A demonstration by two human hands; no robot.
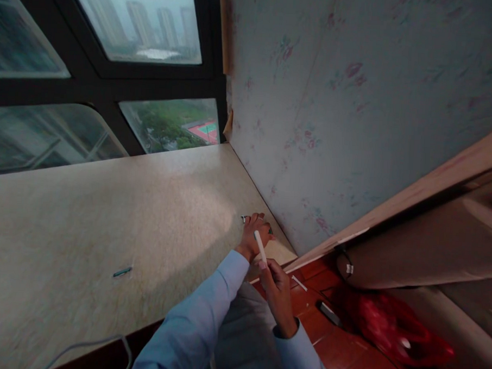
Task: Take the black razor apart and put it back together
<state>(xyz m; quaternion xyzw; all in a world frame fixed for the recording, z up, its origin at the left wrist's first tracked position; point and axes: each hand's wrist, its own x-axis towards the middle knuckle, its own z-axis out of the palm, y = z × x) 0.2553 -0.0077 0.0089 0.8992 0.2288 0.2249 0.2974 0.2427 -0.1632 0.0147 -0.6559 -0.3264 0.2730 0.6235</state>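
Note:
My left hand (257, 231) rests on the pale marbled ledge (180, 203) close to the wall, its fingers bent downward. A small silvery metal piece (243, 218) pokes out at the left side of its fingers, and a dark greenish bit (270, 231) shows on the right. What lies under the palm is hidden. Nearer to me, my right hand (279, 289) is closed round the lower end of a slim white stick (260, 246). The stick's upper end points up and overlaps my left hand in the view. A teal pen-like object (122, 272) lies far to the left.
Floral wallpaper (315, 100) rises on the right, beside dark-framed windows (107, 80). On the red floor (324, 340) are a white strip (299, 283), a dark bar-like object (329, 313) and a red plastic bag (403, 327). A grey cable (96, 342) crosses the ledge's front edge.

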